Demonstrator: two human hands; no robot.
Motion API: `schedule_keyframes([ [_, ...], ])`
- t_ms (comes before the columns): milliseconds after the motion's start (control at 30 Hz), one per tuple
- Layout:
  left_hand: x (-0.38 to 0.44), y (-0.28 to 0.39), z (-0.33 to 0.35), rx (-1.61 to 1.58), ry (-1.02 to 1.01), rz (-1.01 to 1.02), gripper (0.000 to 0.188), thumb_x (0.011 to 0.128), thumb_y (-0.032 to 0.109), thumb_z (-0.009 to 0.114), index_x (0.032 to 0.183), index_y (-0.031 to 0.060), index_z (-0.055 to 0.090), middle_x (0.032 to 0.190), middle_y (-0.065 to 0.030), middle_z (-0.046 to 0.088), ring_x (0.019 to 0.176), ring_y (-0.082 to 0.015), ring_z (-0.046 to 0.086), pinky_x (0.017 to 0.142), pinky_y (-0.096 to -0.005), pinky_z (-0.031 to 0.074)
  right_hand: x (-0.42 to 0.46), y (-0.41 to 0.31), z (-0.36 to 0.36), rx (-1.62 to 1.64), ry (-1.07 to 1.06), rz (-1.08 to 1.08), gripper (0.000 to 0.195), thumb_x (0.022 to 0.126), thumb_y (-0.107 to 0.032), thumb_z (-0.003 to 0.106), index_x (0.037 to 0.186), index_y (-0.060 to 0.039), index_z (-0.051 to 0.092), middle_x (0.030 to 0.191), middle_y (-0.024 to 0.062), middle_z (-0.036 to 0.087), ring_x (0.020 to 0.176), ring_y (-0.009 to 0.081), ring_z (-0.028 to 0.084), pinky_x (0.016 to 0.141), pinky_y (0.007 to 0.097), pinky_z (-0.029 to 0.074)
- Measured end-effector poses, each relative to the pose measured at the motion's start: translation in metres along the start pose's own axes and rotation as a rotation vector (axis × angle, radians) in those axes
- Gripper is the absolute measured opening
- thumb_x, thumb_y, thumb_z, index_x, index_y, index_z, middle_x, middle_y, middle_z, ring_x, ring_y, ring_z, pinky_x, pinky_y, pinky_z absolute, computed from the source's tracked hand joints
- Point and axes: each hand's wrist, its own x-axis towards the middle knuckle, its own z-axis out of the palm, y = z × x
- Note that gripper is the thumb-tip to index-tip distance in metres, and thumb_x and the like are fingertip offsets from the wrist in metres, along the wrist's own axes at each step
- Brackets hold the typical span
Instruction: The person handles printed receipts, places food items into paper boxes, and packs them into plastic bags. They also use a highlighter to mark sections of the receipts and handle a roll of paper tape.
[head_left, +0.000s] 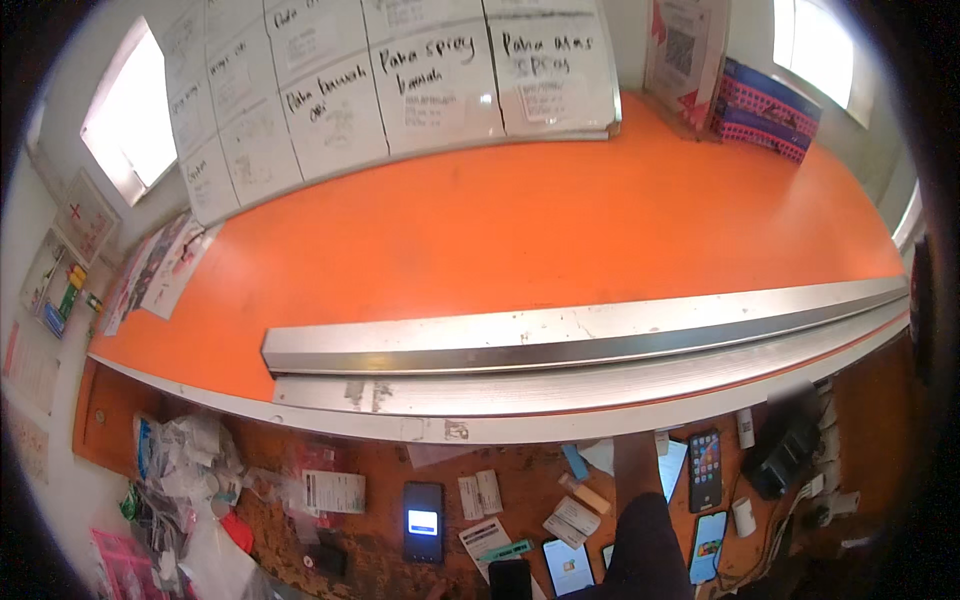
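Note:
My right forearm (634, 469), in a dark sleeve (646, 544), reaches forward over the lower desk. The hand itself is hidden beneath the raised orange counter. Beside that arm lie a phone with a lit screen (567, 566), a folded paper slip (571, 521) and a tan bar-shaped object (585, 493). To its right are a phone showing app icons (705, 469) and another lit phone (709, 546). What seems a fingertip of my left hand (438, 590) shows at the bottom edge, near a dark handheld device with a lit screen (424, 523).
Above the desk, the orange counter (480, 232) carries a long metal profile (585, 341) along its front edge. A whiteboard with handwriting (435, 82) stands behind. Plastic bags (195, 480) crowd the left; a black device (784, 450) and cables (772, 555) lie right.

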Motion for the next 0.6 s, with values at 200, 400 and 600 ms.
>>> schedule_keyframes([
  [200,0.012,0.049,-0.048,0.185,-0.076,0.450,0.036,0.080,0.017,0.066,0.110,0.0005,0.056,0.120,-0.0229,0.042,0.106,-0.0340,0.048,0.085,-0.0419,0.045,-0.063,-0.085,-0.145,0.500,-0.063,-0.317,0.033,0.075,-0.013,0.072,0.104,-0.0060,0.058,0.106,0.0091,0.057,0.102,0.0222,0.054,0.085,0.0355,0.045],
  [400,0.059,0.153,-0.129,-0.274,-0.139,0.492,0.104,0.055,0.029,0.085,0.138,0.0047,0.027,0.134,-0.0209,0.037,0.126,-0.0324,0.036,0.103,-0.0425,0.031,-0.250,-0.138,-0.193,1.048,-0.755,-0.599,0.033,0.074,-0.015,0.074,0.099,-0.0057,0.056,0.118,0.0089,0.050,0.114,0.0243,0.048,0.093,0.0361,0.040],
  [600,0.006,0.113,-0.133,-0.023,0.066,0.787,0.065,0.056,0.016,0.079,0.114,0.0066,0.052,0.112,-0.0140,0.058,0.101,-0.0312,0.057,0.086,-0.0388,0.045,-0.344,-0.173,-0.222,0.786,-0.450,-0.653,0.024,0.069,-0.009,0.074,0.083,-0.0050,0.054,0.116,0.0098,0.044,0.115,0.0292,0.042,0.093,0.0397,0.038],
])
